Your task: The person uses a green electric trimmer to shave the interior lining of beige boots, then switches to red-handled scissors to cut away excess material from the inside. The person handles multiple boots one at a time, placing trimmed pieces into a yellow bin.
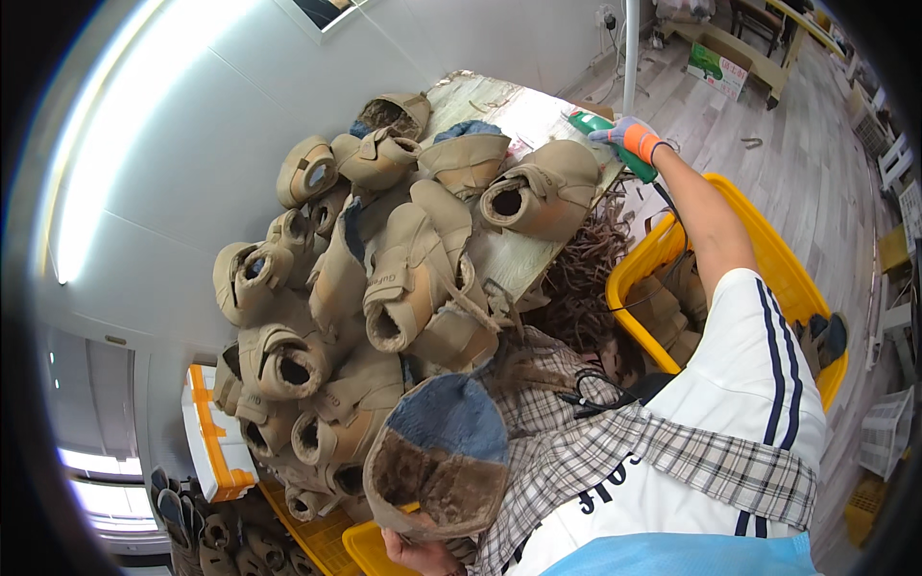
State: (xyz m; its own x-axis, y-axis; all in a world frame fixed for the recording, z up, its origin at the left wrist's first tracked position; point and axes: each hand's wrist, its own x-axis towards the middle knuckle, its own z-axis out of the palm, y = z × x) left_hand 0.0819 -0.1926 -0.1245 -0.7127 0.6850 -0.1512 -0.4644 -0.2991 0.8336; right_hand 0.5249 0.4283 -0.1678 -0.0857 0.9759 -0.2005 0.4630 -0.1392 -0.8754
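Note:
My left hand (415,554), bare, grips the rim of a beige fleece-lined shoe upper (437,480) at the bottom middle. Its open side faces up, showing blue and brown lining. On my far right, my right hand (629,137) wears a grey and orange glove and is closed around a green corded hand tool (642,168) at the table's edge. A black cord trails from the tool past my arm. Many similar beige shoe uppers (399,288) with straps are piled on the table (523,250), left of the tool; one upper (543,192) lies nearest it.
Brown trimmed strips (586,269) hang in a heap beside the table. A yellow crate (749,206) with beige uppers stands at my right. On the left are a white and orange box (213,442) and more footwear (226,542). A pale pole (631,58) rises behind the table.

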